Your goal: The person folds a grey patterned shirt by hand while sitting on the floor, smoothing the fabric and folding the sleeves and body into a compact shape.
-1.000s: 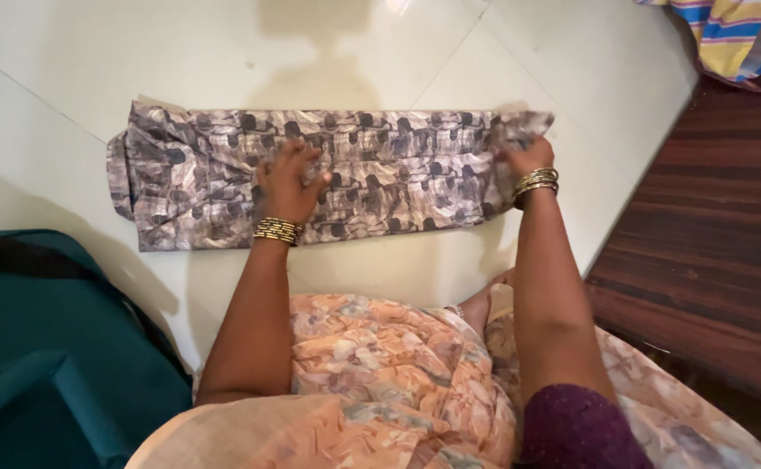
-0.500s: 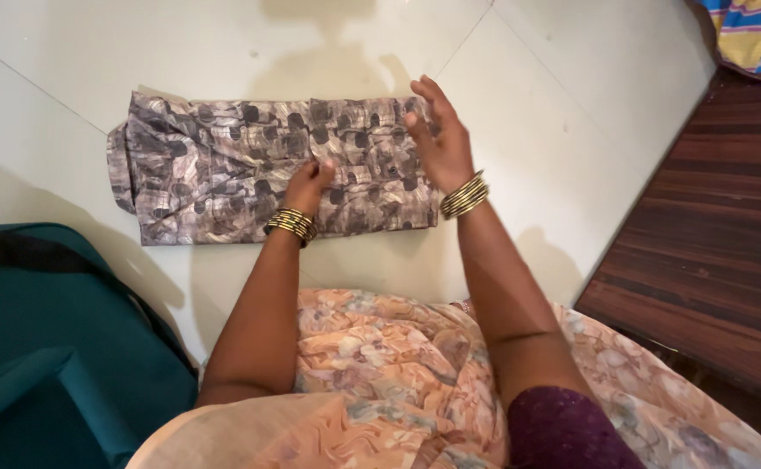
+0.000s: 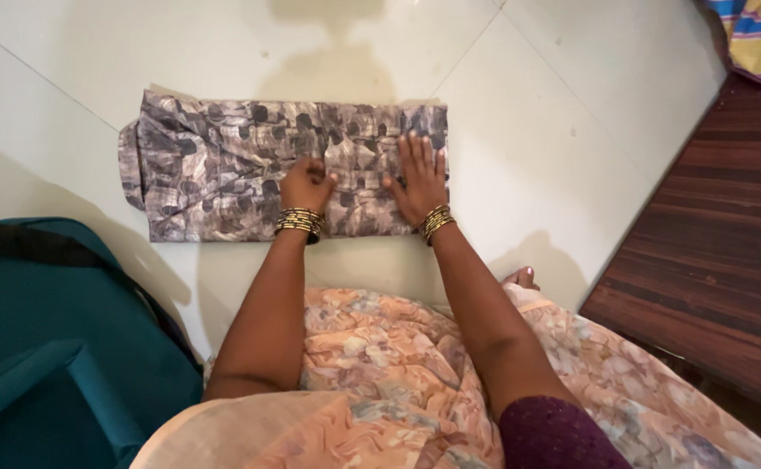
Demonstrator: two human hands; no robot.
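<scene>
The grey patterned cloth [image 3: 224, 165] lies folded in a long band on the white floor [image 3: 571, 130]. The right hand [image 3: 419, 178] presses flat on its right end, fingers spread. The left hand [image 3: 306, 184] is half closed, resting on its middle.

From my feed, the folded cloth [image 3: 224, 169] under both hands is grey-mauve with dark blotches, lying on pale cream floor tiles [image 3: 571, 104]. Gold bangles [image 3: 300, 222] ring each wrist, and the lap garment [image 3: 380, 365] is peach with a faded floral print. At left sits something teal [image 3: 59, 347], possibly a bag; at right a dark brown wood-grain surface [image 3: 710, 243], with striped yellow-blue-pink fabric [image 3: 758, 39] above.
</scene>
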